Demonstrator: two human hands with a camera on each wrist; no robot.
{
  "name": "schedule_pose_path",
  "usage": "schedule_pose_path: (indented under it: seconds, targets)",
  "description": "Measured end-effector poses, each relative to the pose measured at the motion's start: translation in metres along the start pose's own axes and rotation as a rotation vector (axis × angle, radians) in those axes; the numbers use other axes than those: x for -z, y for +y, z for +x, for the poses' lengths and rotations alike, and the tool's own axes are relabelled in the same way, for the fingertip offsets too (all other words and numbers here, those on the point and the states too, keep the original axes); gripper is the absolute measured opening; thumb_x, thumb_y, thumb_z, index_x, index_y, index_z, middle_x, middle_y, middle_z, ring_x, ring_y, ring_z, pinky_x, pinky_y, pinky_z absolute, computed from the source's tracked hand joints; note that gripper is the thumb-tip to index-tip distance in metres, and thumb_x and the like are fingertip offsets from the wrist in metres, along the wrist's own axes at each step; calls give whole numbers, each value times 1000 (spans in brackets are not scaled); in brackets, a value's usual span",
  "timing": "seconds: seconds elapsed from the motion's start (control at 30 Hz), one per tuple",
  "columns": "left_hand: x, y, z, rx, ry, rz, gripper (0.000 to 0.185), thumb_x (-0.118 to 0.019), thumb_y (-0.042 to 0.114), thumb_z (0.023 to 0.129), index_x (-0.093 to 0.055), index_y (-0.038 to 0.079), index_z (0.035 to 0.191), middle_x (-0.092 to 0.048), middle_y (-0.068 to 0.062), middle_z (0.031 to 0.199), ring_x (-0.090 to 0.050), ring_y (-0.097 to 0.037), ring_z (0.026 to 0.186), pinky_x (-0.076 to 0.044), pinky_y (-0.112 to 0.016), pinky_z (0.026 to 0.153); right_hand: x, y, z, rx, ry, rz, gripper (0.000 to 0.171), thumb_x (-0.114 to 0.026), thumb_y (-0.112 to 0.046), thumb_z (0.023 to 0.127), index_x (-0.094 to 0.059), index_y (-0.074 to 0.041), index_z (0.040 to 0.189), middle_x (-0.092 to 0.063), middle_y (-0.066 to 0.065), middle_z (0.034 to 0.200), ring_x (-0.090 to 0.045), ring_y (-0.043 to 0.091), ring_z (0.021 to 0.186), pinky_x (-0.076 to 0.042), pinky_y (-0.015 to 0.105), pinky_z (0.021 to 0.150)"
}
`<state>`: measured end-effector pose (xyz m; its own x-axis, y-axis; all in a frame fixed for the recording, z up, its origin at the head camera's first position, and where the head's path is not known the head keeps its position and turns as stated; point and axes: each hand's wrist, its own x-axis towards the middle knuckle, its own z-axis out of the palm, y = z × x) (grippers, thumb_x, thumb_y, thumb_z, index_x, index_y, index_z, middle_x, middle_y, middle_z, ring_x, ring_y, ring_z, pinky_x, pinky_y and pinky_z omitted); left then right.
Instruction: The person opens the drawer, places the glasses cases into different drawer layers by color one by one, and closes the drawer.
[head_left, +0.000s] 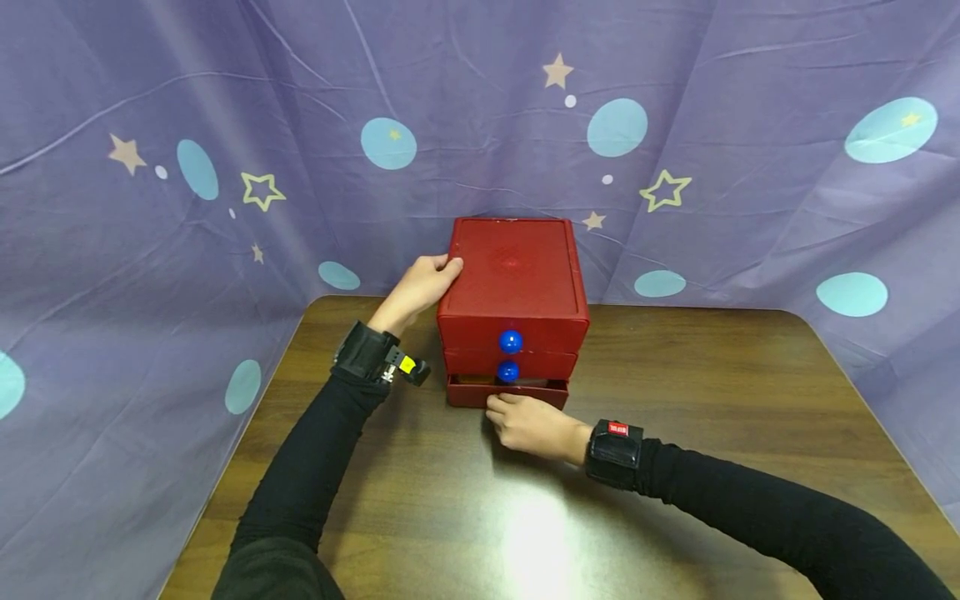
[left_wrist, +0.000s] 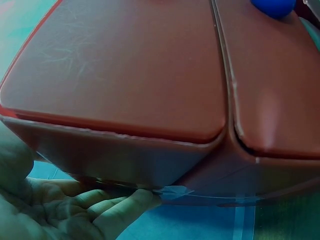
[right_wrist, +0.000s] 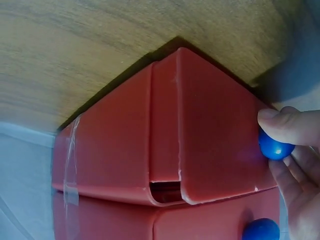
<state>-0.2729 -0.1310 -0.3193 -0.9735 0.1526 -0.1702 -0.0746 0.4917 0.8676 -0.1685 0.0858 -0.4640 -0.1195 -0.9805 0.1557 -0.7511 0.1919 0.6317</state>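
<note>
A red cabinet with three drawers stands at the back of the table, a blue ball knob on each drawer front. The bottom drawer is pulled out a little, leaving a narrow gap behind its front. With thumb and fingers, my right hand pinches that drawer's blue knob; in the head view the hand hides this knob. My left hand rests against the cabinet's left side, its thumb at the top edge and its fingers stretched along the side wall.
Blue knobs mark the top drawer and middle drawer, both pushed in. Clear tape runs down the cabinet's side. Behind the wooden table hangs a purple curtain with stars and dots.
</note>
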Motion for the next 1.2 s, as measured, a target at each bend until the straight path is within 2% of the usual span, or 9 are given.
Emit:
schedule_pose_path:
  seconds: [0.23,0.87,1.2]
  targets:
    - [0,0,-1,-12,0,2,54,-47,34,108,-43,9,155,-56,-14,148,-52,-26,137,-38,-42,120,-4,2,1,-23,6,-19,11,-69,-19,91,-77,-21,84,-61,-5,84,-53,14,90,-51,23,84]
    - [1,-1,-2,-18,6,0,53,-47,35,108,-45,9,154,-61,-14,141,-54,-26,133,-40,-42,118,-10,2,3,-59,19,-23,9,-73,-18,89,-76,-21,82,-59,-6,81,-52,13,88,-50,23,83]
    - [-1,0,-2,-8,9,-1,54,-48,34,108,-43,9,155,-56,-13,148,-52,-25,135,-40,-42,118,-13,3,2,-66,16,-23,8,-73,-17,88,-77,-21,82,-59,-5,81,-52,14,88,-49,23,84]
